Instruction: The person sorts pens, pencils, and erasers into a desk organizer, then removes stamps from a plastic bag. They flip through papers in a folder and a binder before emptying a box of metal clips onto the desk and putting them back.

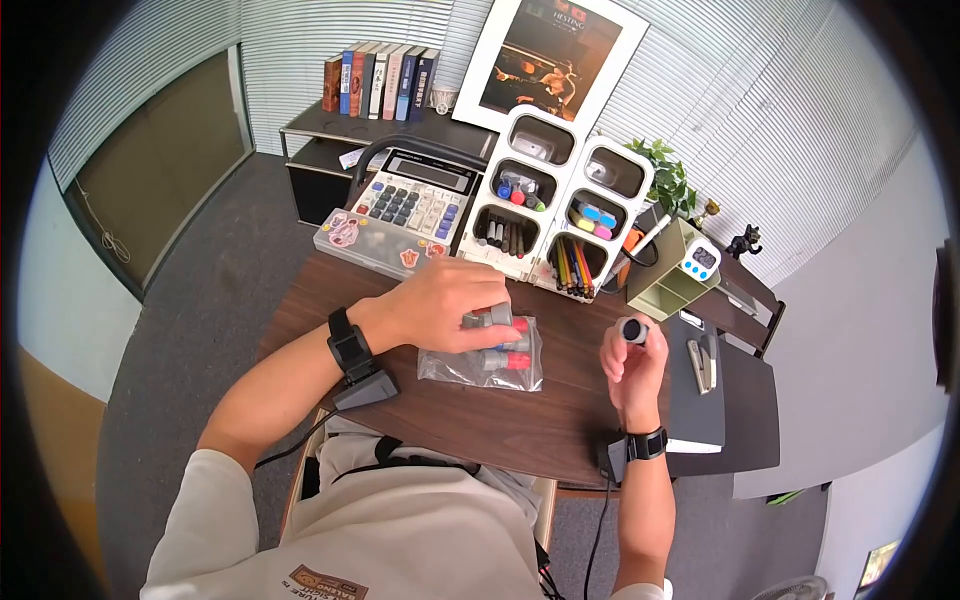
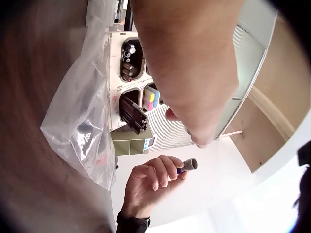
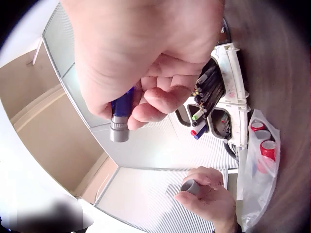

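My right hand [image 1: 632, 362] grips a small blue flashlight-like cylinder with a grey ribbed head [image 3: 119, 130], raised over the table's right side. In the head view its round dark end faces up. My left hand [image 1: 445, 305] pinches a grey cylinder [image 3: 190, 187] above a clear plastic bag [image 1: 450, 368]; its hollow-looking end shows in the right wrist view. Inside the bag lie several red and grey cylinders [image 1: 516, 361] of similar size. In the left wrist view the left hand [image 2: 192, 73] hides what it holds, and the bag spreads below it.
Behind the bag stand a calculator [image 1: 415, 200], a translucent pencil case [image 1: 370, 243] and a white organizer [image 1: 520, 265] with pens and markers. A green holder with a timer [image 1: 700, 262] and a stapler [image 1: 700, 368] are at the right. The wooden table's [image 1: 480, 425] front edge is near my body.
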The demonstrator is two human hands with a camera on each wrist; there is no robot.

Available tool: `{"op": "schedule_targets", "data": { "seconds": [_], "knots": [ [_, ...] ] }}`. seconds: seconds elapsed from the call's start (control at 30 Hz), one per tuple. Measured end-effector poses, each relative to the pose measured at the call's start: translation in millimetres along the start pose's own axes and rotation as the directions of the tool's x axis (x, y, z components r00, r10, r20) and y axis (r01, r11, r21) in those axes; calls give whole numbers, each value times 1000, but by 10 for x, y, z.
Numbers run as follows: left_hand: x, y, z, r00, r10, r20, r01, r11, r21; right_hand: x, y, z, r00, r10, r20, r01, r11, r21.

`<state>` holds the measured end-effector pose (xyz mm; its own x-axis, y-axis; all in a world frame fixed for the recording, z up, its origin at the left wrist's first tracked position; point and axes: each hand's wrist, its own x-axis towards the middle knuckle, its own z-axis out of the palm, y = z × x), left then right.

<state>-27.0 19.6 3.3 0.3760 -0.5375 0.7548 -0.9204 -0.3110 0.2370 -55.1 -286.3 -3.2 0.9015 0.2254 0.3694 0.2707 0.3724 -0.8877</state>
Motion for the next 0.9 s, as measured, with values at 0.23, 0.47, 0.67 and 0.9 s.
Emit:
{"op": "schedule_targets", "data": {
  "seconds": [0.23, 0.47, 0.67, 0.9],
  "knots": [
    [-23, -50, 36, 998, 56, 8, -56, 998, -27, 35, -69, -9, 997, 78, 0, -74, 949, 306],
    [-12, -39, 25, 998, 66, 9, -66, 997, -28, 38, -83, -13, 996, 77, 51, -91, 903, 419],
    [-13, -30, 27, 998, 60, 5, -60, 997, -39, 28, -80, -35, 995, 93, 26, -96, 920, 381],
    [-12, -17, 19, 999, 45, 29, -44, 999, -31, 53, -73, 103, 979, 178, 97, -202, 886, 418]
  ]
}}
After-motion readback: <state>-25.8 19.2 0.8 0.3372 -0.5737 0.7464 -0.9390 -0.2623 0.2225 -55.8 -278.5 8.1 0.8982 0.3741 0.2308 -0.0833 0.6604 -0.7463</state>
